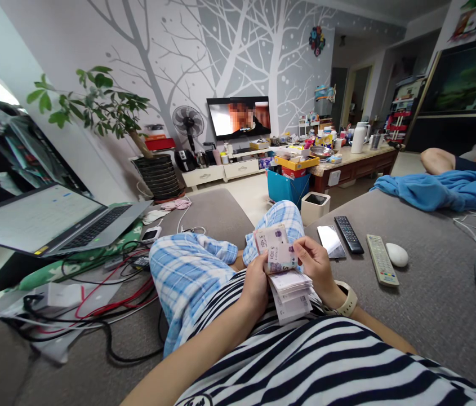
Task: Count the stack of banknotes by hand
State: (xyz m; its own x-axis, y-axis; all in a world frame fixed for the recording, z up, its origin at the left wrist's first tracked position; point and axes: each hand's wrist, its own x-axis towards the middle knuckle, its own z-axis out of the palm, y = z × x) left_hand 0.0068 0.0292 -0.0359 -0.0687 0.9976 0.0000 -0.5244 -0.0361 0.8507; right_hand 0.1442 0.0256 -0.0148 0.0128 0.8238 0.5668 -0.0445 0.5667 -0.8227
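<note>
In the head view a folded stack of banknotes (pixel 292 287) rests above my lap, bent over so that its lower ends hang toward my striped shirt. My left hand (pixel 257 285) is closed around the left side of the stack. With thumb and fingers pinched, my right hand (pixel 316 262) grips the right edge of a top banknote (pixel 280 255) marked with a 5. Part of the stack is hidden behind my left fingers. A pale watch (pixel 347 299) is on my right wrist.
To my right on the grey sofa lie a smartphone (pixel 331 242), a black remote (pixel 348 234), a beige remote (pixel 382 260) and a white mouse (pixel 397 255). At left are an open laptop (pixel 94 228) and tangled cables (pixel 111 304). Another person's leg (pixel 438 160) shows at far right.
</note>
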